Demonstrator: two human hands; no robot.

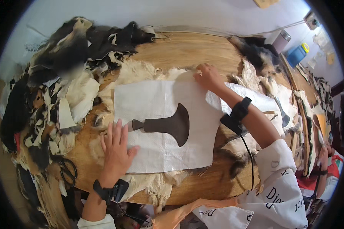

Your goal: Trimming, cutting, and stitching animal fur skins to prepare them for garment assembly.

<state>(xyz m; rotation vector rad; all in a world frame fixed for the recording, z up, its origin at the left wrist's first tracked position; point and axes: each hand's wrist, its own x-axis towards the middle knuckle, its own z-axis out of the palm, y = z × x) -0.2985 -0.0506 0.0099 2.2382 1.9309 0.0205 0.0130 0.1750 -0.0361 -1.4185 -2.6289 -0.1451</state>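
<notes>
A white woven sheet (149, 101) lies over a pale fur hide (135, 72) on a wooden board. On the sheet rests a dark metal crescent-bladed knife (168, 124), its curved edge toward the right and its short handle toward the left. My left hand (116, 152) is open, fingers spread flat on the sheet's left edge beside the handle. Neither hand touches the knife. At the sheet's far edge, my right hand (210, 78) reaches over with bent fingers, thumb and index apart, against the hide; its fingertips are partly hidden.
Black and white fur scraps (68, 49) pile up on the left, with black-handled scissors (68, 171) near the front. A second metal blade (283, 112) lies at the right. A blue bottle (297, 55) and a grey flask (282, 40) stand far right. Another person's arm (322, 171) shows at the right.
</notes>
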